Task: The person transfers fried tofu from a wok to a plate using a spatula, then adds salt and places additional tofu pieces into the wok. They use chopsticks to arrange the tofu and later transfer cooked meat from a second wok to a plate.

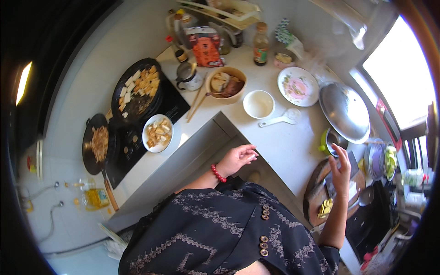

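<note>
My left hand [238,159], with a red bead bracelet [218,174] at the wrist, hangs empty before the counter's inner corner, its fingers loosely bent. My right hand [340,170] is raised over the round wooden chopping board [313,187], fingers apart and holding nothing. Yellow slices [325,208] lie on that board, along with a cleaver [352,190] partly hidden by my forearm. Just beyond my right fingers stands a small pot with a green handle [322,147]. A white bowl [258,104] and a white spoon [275,121] rest on the counter ahead.
On the black cooktop, one pan [137,60] holds tofu-like pieces and a wooden-handled wok [88,135] holds browned food. A filled bowl [158,133] sits near the cooktop's edge. A tan bowl [227,99], chopsticks [196,106], a floral plate [298,86] and a large metal lid [343,111] occupy the counter.
</note>
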The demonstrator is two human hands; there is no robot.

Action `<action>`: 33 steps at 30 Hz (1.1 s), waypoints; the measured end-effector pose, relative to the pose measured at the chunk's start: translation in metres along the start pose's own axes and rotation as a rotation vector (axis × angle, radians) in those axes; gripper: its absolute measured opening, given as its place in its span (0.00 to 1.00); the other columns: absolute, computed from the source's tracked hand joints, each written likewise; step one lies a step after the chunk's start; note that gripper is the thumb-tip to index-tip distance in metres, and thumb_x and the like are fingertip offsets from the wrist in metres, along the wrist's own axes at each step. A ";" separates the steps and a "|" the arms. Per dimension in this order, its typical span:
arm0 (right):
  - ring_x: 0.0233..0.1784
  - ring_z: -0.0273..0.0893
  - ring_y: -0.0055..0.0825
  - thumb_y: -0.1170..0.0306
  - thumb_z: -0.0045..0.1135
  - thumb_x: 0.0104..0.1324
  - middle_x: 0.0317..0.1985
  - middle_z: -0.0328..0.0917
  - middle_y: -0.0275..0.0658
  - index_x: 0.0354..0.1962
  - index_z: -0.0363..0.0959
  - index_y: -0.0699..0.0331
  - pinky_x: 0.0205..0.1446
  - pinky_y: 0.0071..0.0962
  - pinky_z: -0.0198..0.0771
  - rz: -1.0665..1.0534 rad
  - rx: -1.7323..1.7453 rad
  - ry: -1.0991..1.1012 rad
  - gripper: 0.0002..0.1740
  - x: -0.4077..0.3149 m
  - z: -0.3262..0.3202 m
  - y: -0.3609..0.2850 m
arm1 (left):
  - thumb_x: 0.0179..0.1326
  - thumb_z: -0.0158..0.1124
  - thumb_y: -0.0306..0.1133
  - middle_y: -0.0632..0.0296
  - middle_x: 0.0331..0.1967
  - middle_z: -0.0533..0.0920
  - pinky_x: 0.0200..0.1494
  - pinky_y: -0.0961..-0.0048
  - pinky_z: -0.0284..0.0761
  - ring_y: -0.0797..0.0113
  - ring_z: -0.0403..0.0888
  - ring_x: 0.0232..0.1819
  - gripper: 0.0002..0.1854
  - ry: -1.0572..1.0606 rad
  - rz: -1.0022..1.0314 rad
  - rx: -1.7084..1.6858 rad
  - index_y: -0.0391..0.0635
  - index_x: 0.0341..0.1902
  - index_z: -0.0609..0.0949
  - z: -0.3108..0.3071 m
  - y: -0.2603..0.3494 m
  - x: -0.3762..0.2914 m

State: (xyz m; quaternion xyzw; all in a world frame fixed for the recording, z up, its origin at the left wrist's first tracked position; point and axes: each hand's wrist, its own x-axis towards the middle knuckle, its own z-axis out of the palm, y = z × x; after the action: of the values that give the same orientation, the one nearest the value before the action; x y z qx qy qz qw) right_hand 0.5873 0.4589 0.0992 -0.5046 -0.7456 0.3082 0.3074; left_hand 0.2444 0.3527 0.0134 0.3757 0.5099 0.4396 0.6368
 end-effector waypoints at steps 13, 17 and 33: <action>0.48 0.75 0.31 0.74 0.54 0.62 0.40 0.79 0.41 0.46 0.74 0.68 0.55 0.28 0.65 -0.147 0.202 -0.295 0.14 0.103 0.149 -0.129 | 0.62 0.62 0.44 0.56 0.54 0.74 0.27 0.79 0.74 0.71 0.80 0.39 0.35 0.982 0.299 -0.003 0.35 0.65 0.62 -0.242 0.055 0.055; 0.48 0.75 0.30 0.75 0.53 0.61 0.41 0.79 0.40 0.47 0.74 0.68 0.56 0.28 0.65 -0.084 0.176 -0.350 0.15 0.112 0.191 -0.150 | 0.60 0.58 0.53 0.44 0.45 0.78 0.34 0.66 0.75 0.56 0.81 0.33 0.33 1.117 0.278 0.130 0.33 0.54 0.71 -0.300 0.040 0.121; 0.42 0.73 0.19 0.68 0.50 0.69 0.39 0.80 0.36 0.53 0.72 0.67 0.47 0.18 0.67 -0.022 0.138 -0.430 0.17 0.147 0.269 -0.200 | 0.61 0.61 0.50 0.74 0.14 0.65 0.20 0.79 0.56 0.81 0.61 0.17 0.22 0.673 0.356 -0.269 0.47 0.21 0.71 -0.272 0.031 0.131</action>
State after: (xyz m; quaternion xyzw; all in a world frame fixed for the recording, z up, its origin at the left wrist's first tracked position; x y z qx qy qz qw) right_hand 0.2236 0.4972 0.1080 -0.3968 -0.7765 0.4557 0.1788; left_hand -0.0152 0.4948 -0.0534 0.2068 0.5548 0.7043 0.3917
